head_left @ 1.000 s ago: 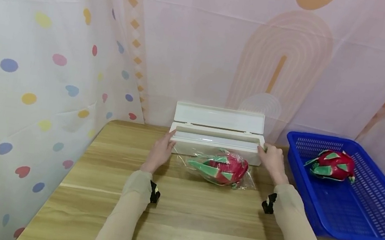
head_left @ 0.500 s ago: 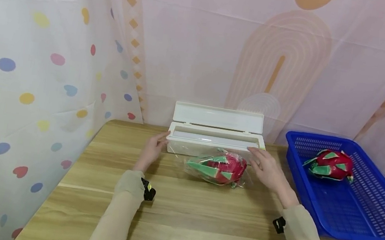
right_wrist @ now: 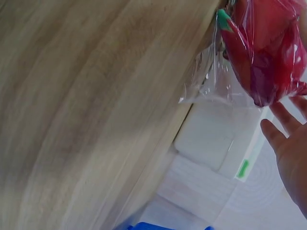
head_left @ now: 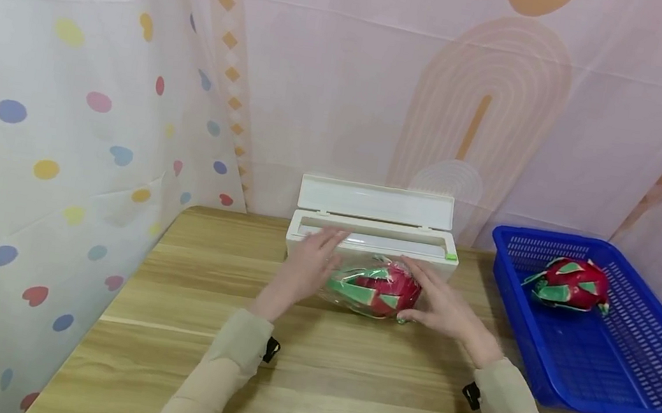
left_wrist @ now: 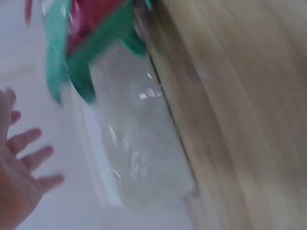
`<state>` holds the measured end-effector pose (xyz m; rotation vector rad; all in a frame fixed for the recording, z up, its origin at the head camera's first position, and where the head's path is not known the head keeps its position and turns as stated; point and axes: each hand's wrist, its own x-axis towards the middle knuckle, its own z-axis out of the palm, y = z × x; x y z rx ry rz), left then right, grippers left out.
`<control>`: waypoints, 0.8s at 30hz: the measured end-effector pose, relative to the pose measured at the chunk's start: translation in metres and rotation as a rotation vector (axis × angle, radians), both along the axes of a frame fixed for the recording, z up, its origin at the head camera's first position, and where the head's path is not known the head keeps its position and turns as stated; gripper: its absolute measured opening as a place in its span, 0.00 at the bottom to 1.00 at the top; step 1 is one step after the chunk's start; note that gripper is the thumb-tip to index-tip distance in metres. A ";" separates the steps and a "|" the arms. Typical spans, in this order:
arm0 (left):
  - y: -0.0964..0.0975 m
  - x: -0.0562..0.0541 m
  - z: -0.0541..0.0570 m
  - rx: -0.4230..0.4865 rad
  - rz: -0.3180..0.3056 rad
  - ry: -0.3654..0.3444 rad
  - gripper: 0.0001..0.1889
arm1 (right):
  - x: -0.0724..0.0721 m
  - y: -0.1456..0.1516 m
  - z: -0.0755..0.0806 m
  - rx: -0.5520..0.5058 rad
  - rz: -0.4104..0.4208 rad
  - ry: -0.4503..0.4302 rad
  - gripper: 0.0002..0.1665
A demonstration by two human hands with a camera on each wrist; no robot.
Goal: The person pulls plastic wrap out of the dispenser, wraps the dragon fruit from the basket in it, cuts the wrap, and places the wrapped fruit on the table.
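Note:
A red and green dragon fruit (head_left: 386,288) under clear cling film (right_wrist: 220,79) lies on the wooden table, in front of a white cling film dispenser (head_left: 436,271) with its lid (head_left: 376,204) raised. My left hand (head_left: 304,270), fingers extended, hovers over the film at the fruit's left end. On the right, my right hand (head_left: 443,310) curves loosely with its fingertips at the fruit's red end. In the right wrist view its fingers are spread beside the wrapped fruit. A green slide cutter (head_left: 451,256) sits at the dispenser's right end.
A blue plastic basket (head_left: 561,380) stands on the right side of the table with a second dragon fruit (head_left: 574,283) inside. Patterned curtains (head_left: 334,94) hang close behind the dispenser and along the left side.
Both hands have left the dispenser's ends. The left moved right and inward to the fruit, the right came down beside it. The film now lies closer around the fruit.

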<state>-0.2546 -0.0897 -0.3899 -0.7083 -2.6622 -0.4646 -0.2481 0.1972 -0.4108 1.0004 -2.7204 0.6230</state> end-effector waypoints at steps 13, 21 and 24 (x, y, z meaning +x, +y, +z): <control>0.035 0.013 -0.027 -0.259 -0.087 -0.002 0.44 | -0.007 -0.010 -0.013 0.026 0.070 0.237 0.49; 0.034 0.014 -0.025 -0.301 -0.081 -0.005 0.40 | -0.003 -0.010 -0.002 0.044 0.095 0.194 0.47; 0.032 0.017 -0.022 -0.300 -0.101 -0.040 0.41 | 0.000 -0.010 0.004 0.077 0.101 0.153 0.47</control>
